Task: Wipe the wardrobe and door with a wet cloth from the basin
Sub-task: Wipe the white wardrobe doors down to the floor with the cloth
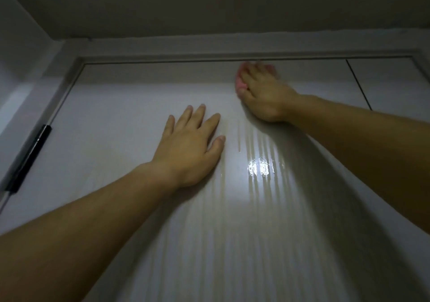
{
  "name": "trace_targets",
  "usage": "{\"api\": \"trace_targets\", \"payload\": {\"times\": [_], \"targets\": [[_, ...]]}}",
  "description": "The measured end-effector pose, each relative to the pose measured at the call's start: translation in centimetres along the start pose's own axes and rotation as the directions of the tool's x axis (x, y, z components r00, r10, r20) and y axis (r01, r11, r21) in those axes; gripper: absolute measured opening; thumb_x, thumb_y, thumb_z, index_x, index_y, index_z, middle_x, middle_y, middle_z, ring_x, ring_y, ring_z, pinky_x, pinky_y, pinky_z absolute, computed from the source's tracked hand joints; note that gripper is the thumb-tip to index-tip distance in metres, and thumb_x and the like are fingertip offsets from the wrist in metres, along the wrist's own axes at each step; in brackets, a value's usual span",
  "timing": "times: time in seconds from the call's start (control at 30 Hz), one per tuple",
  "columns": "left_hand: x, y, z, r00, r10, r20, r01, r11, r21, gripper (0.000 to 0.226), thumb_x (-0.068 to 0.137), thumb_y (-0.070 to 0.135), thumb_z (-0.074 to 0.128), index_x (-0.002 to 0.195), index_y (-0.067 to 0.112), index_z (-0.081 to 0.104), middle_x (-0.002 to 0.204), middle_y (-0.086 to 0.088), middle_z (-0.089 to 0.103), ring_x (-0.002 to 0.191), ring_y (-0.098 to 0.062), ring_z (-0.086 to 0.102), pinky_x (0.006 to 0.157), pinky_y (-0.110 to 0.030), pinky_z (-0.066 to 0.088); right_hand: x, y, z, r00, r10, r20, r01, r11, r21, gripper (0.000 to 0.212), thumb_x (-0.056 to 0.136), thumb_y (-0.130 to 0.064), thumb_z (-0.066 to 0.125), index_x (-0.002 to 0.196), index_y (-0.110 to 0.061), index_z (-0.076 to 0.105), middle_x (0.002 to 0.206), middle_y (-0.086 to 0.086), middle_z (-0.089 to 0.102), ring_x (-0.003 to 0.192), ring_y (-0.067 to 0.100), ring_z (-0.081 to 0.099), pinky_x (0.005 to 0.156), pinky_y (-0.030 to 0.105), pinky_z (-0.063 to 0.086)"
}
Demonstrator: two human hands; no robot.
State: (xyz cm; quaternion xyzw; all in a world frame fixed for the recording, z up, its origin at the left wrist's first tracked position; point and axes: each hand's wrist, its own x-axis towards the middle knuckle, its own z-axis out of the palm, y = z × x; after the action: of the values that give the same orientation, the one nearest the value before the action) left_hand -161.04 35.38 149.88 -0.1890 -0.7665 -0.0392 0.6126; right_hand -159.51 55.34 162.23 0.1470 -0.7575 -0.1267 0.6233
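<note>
Where the head view tilts upward, a white door (116, 139) fills the frame. Item: right hand (263, 92), near the door's top edge, its grip pressed over a pink cloth (240, 83), fingers spread, cloth showing only at the hand's left side. Item: left hand (190, 148), lower and to the left, flat on the panel, fingers open, holding nothing. Item: water streaks (258, 166), running down the door below the cloth, glinting under a light spot. Item: black hinge (30, 157), on the left edge. Item: door frame (209, 56), across the top.
</note>
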Motion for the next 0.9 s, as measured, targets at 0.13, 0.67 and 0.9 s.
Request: {"api": "trace_targets", "payload": {"times": [0.13, 0.67, 0.9], "targets": [[0.0, -0.1, 0.1, 1.0, -0.012, -0.014, 0.012, 1.0, 0.013, 0.061, 0.105, 0.055, 0.022, 0.161, 0.034, 0.014, 0.172, 0.001, 0.003, 0.158, -0.022, -0.003, 0.127, -0.049, -0.001, -2.5, 1.5, 0.3, 0.982, -0.185, 0.043, 0.186, 0.982, -0.03, 0.064, 0.109, -0.049, 0.016, 0.163, -0.022, -0.004, 0.171, -0.002, -0.008, 0.156, 0.016, -0.01, 0.123, 0.033, -0.011], [2.2, 7.4, 1.0, 0.997, 0.077, -0.029, -0.079, 0.995, -0.059, 0.062, 0.106, 0.054, 0.022, 0.162, 0.032, 0.011, 0.172, 0.0, 0.002, 0.158, -0.02, -0.005, 0.128, -0.045, -0.003, -3.1, 11.2, -1.5, 0.975, 0.224, -0.002, -0.224, 0.973, -0.048, 0.062, 0.11, -0.04, 0.018, 0.162, -0.013, -0.001, 0.171, 0.008, -0.004, 0.157, 0.025, -0.004, 0.127, 0.04, -0.004], [3.0, 11.1, 2.6, 0.998, 0.059, -0.028, -0.06, 0.998, -0.015, 0.062, 0.105, 0.055, 0.019, 0.162, 0.031, 0.012, 0.172, -0.004, 0.0, 0.158, -0.024, -0.008, 0.126, -0.054, -0.006, -8.4, 11.2, -0.5, 0.999, -0.027, 0.019, 0.027, 0.999, -0.04, 0.062, 0.11, -0.045, 0.018, 0.162, -0.021, -0.005, 0.171, -0.001, -0.009, 0.157, 0.018, -0.01, 0.125, 0.035, -0.009]]}}
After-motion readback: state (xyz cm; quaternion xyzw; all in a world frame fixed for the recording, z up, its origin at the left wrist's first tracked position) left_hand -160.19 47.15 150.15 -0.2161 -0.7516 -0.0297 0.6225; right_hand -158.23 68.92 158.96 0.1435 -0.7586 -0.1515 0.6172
